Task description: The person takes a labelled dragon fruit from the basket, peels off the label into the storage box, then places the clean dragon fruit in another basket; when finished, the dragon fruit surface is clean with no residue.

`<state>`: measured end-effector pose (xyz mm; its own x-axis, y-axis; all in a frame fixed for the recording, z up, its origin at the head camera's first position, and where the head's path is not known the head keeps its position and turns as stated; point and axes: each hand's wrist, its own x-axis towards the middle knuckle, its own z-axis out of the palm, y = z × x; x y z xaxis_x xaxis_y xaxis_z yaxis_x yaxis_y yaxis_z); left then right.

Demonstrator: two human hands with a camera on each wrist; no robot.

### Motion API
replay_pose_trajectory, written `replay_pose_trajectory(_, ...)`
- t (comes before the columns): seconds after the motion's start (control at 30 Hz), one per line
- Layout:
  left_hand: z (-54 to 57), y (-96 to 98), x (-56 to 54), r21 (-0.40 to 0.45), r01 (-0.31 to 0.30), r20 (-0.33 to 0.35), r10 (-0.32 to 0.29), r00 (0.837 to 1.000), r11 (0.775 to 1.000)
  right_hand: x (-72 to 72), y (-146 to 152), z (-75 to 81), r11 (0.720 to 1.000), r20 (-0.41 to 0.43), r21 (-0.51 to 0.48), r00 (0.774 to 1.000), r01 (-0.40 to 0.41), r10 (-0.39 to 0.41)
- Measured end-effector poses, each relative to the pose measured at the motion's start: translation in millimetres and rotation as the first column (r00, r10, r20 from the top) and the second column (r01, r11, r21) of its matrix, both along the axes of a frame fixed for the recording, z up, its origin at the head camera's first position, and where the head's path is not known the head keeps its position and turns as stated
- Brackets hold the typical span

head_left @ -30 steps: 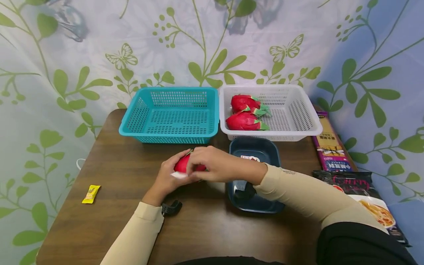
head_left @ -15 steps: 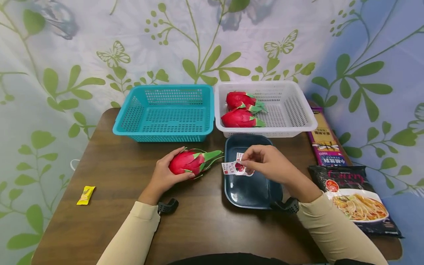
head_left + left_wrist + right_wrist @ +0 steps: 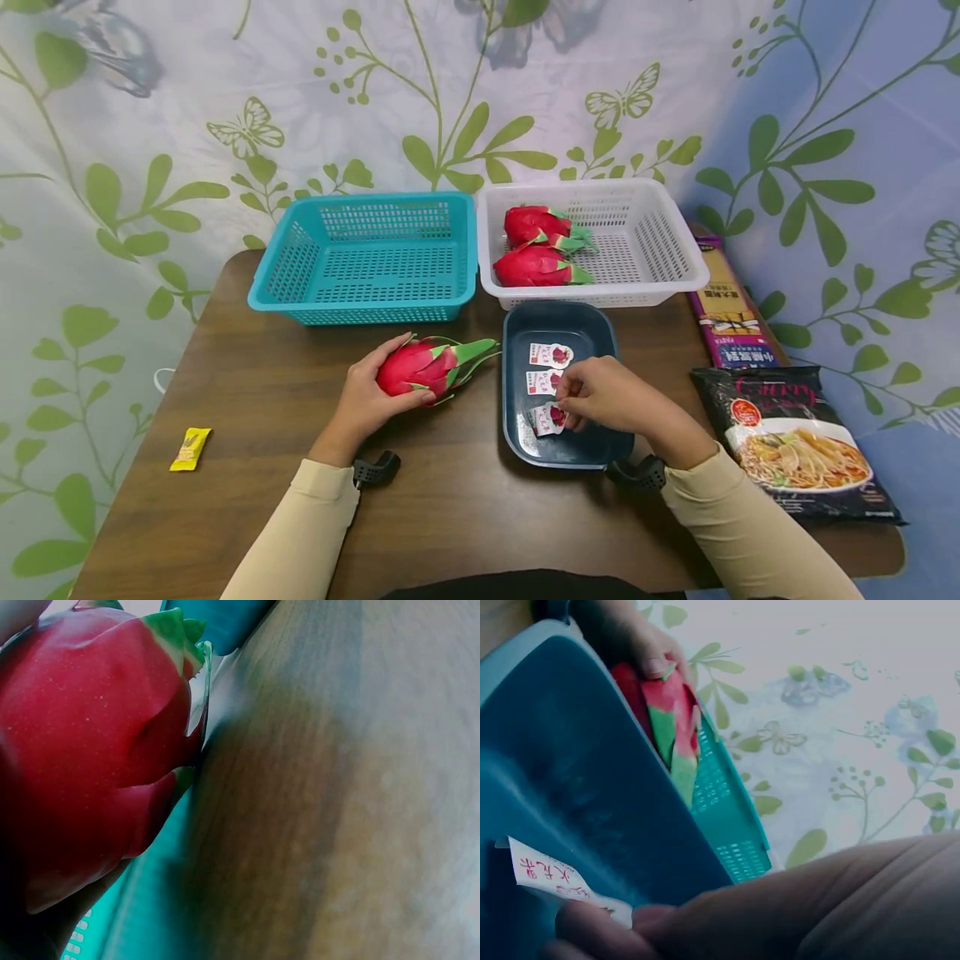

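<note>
My left hand (image 3: pixel 363 398) grips a red dragon fruit (image 3: pixel 414 370) on the table, its green tip pointing right. The fruit's red skin (image 3: pixel 90 742) fills the left side of the left wrist view. Over a dark blue tray (image 3: pixel 588 325), my right hand (image 3: pixel 611 398) pinches the right end of a small white label (image 3: pixel 546 419) with a dragon fruit picture. Two similar labels, an upper label (image 3: pixel 551 355) and a middle label (image 3: pixel 540 382), lie behind it in the tray. In the right wrist view, the pinched label (image 3: pixel 547 871) shows red characters and a raised end.
A teal basket (image 3: pixel 360 315) stands at the back left. Beside it a white basket (image 3: pixel 600 293) holds two more dragon fruits (image 3: pixel 534 267). On the right lie a pasta packet (image 3: pixel 731 312) and a black noodle bag (image 3: pixel 798 442). A yellow wrapped packet (image 3: pixel 191 449) is at far left.
My right hand has left the dragon fruit and moved right to the tray, where it has lowered a label to the front of the others. My left hand still holds the fruit.
</note>
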<state>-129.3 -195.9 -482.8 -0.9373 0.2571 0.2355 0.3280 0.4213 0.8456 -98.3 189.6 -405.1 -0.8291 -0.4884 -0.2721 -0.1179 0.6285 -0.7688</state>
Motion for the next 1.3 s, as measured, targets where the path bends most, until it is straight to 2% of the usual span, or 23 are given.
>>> replay_pose_trajectory(0.2,-0.8,1.9,-1.5,0.02,0.02,0.005,-0.02,1.0,1.0,4.2,-5,3.6,0.983,-0.048,0.176,0.998,0.057,-0.05)
replay_pose_trajectory(0.33,-0.1,2.0,-2.1,0.031,0.018,0.007,-0.018,1.0,0.999,6.0,-4,10.3,0.971,-0.054,0.218,0.994,0.101,-0.091)
replay_pose_trajectory(0.43,0.3,1.8,-2.2,0.026,0.014,0.009,-0.015,1.0,1.0,6.9,0,15.3,0.965,-0.059,0.214,0.988,0.15,-0.14)
replay_pose_trajectory(0.53,-0.5,1.4,-1.7,0.017,0.01,0.017,-0.01,1.0,1.0,7.9,6,15.9,0.964,-0.09,0.146,0.973,0.224,-0.213)
replay_pose_trajectory(0.63,-1.5,0.8,-0.3,0.013,0.007,0.028,-0.007,1.0,1.0,7.6,15,11.7,0.949,-0.146,0.016,0.94,0.315,-0.31)
replay_pose_trajectory(0.7,-1.8,0.0,0.8,0.012,0.004,0.035,-0.005,0.999,1.0,5.8,20,6.8,0.917,-0.159,-0.094,0.903,0.388,-0.398)
replay_pose_trajectory(0.73,-1.9,-0.4,1.1,0.012,0.004,0.038,-0.005,0.999,1.0,4.3,22,4.0,0.891,-0.151,-0.162,0.882,0.423,-0.446)
replay_pose_trajectory(0.8,-2.0,-1.3,1.2,0.014,0.006,0.042,-0.007,0.999,1.0,0.4,25,-1.9,0.81,-0.097,-0.316,0.832,0.495,-0.546)
replay_pose_trajectory(0.83,-1.8,-1.8,1.2,0.015,0.008,0.043,-0.008,0.999,1.0,-2.1,26,-4.7,0.751,-0.05,-0.401,0.806,0.524,-0.59)
replay_pose_trajectory(0.9,-1.7,-3.1,0.6,0.014,0.008,0.044,-0.009,0.999,1.0,-7.9,28,-9.7,0.591,0.088,-0.568,0.756,0.573,-0.649)
replay_pose_trajectory(1.0,-0.7,-4.8,-0.3,0.009,0.015,0.041,-0.016,0.999,1.0,-17.8,31,-13.2,0.316,0.312,-0.718,0.693,0.62,-0.65)
replay_pose_trajectory(1.07,0.0,-5.7,-0.9,0.007,0.023,0.041,-0.023,0.999,1.0,-25.1,34,-14.2,0.14,0.456,-0.739,0.642,0.659,-0.617)
replay_pose_trajectory(1.17,0.4,-6.2,-2.2,0.008,0.042,0.045,-0.042,0.998,0.999,-35.9,37,-15.6,-0.081,0.624,-0.712,0.575,0.698,-0.529)
replay_pose_trajectory(1.23,0.4,-6.3,-3.0,0.007,0.049,0.051,-0.049,0.998,0.999,-42.9,38,-17.7,-0.197,0.702,-0.676,0.54,0.71,-0.465)
replay_pose_trajectory(1.3,0.5,-6.0,-3.5,0.004,0.053,0.051,-0.053,0.997,0.999,-48.8,40,-19.8,-0.293,0.756,-0.644,0.527,0.707,-0.388)
